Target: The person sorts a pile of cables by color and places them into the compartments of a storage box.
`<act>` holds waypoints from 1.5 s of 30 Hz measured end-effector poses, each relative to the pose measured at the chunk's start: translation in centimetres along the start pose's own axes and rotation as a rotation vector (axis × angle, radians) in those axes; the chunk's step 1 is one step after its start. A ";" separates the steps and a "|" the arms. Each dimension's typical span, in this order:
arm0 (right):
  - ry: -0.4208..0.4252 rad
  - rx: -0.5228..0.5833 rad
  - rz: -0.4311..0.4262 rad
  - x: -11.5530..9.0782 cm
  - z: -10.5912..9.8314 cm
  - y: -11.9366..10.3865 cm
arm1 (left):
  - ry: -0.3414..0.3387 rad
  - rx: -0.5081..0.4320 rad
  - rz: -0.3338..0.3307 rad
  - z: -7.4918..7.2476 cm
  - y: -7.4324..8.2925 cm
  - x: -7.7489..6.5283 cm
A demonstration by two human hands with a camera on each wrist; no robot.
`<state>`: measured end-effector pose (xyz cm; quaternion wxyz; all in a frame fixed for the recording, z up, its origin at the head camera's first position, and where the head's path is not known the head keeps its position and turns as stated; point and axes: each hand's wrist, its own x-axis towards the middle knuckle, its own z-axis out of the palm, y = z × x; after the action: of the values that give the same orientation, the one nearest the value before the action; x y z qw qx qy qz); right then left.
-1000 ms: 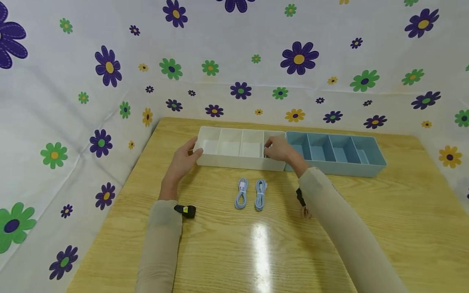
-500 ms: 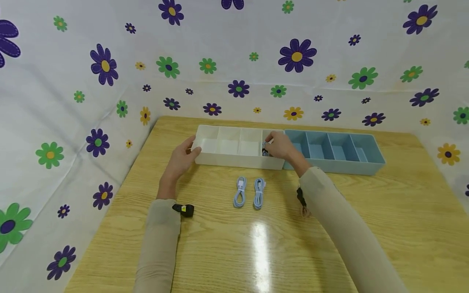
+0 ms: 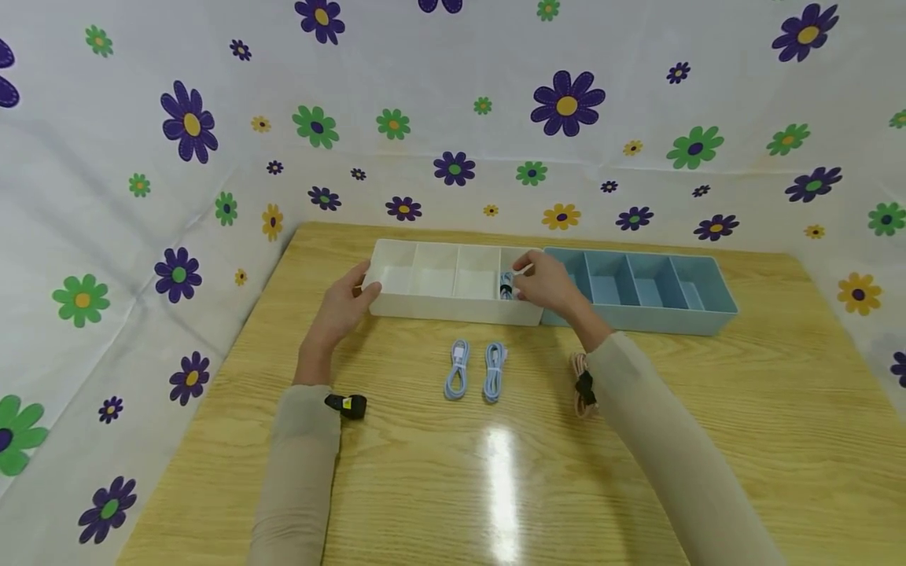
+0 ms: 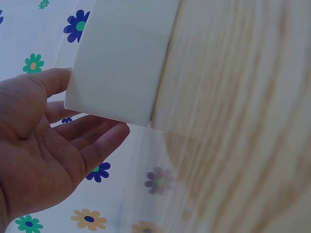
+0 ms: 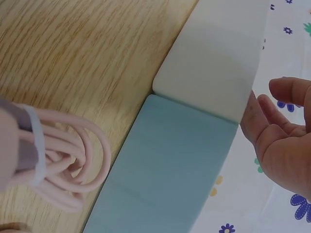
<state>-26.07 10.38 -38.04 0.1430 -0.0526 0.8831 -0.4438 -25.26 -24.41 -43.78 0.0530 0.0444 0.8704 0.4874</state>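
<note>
In the head view a long white organizer box (image 3: 453,307) with a row of compartments stands at the back of the table. My left hand (image 3: 340,306) rests against its left end, thumb at the front corner and fingers along the end wall in the left wrist view. My right hand (image 3: 548,281) is over the rightmost white compartment, its thumb and fingers apart in the right wrist view. A blue cable bundle (image 3: 506,287) with a black tie lies in that compartment, right beside my right fingertips. The hand partly hides the compartment.
A blue divided box (image 3: 647,317) adjoins the white one on the right. Two tied light-blue cables, a left one (image 3: 457,369) and a right one (image 3: 494,373), lie in front. A pink cable bundle (image 5: 73,155) lies beneath my right forearm. Flowered cloth (image 3: 453,118) hangs behind.
My right hand has drawn slightly away from the blue cable bundle, which now shows more in the compartment. More of the pink cable bundle is visible. The left hand stays at the box's end.
</note>
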 end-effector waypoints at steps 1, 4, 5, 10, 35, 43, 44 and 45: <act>0.004 0.014 -0.006 -0.2 -0.2 0.0 | -0.001 0.002 0.003 0.1 0.0 0.1; 0.014 0.051 -0.030 -0.6 -0.7 0.1 | -0.005 -0.004 0.003 0.2 0.1 0.2; 0.014 0.061 -0.039 -0.8 -0.8 0.2 | -0.006 -0.004 0.001 0.3 0.1 0.1; 0.017 0.097 -0.058 -1.6 -1.2 0.6 | -0.008 0.020 0.004 0.3 -0.1 0.2; 0.042 0.070 -0.133 -4.8 -0.9 1.2 | -0.066 0.155 -0.038 0.0 0.5 0.1; 0.029 0.088 -0.147 -7.7 -2.3 2.8 | -0.095 0.155 -0.046 0.4 0.9 0.0; 0.030 0.087 -0.148 -7.9 -2.4 2.9 | -0.091 0.157 -0.045 0.3 0.9 0.0; 0.030 0.086 -0.147 -8.1 -2.5 3.1 | -0.087 0.159 -0.041 0.2 1.0 0.0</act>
<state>-19.00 15.96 -37.40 0.0989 -0.1042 0.8589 -0.4915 -25.16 -23.69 -43.06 0.0969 0.0518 0.9039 0.4133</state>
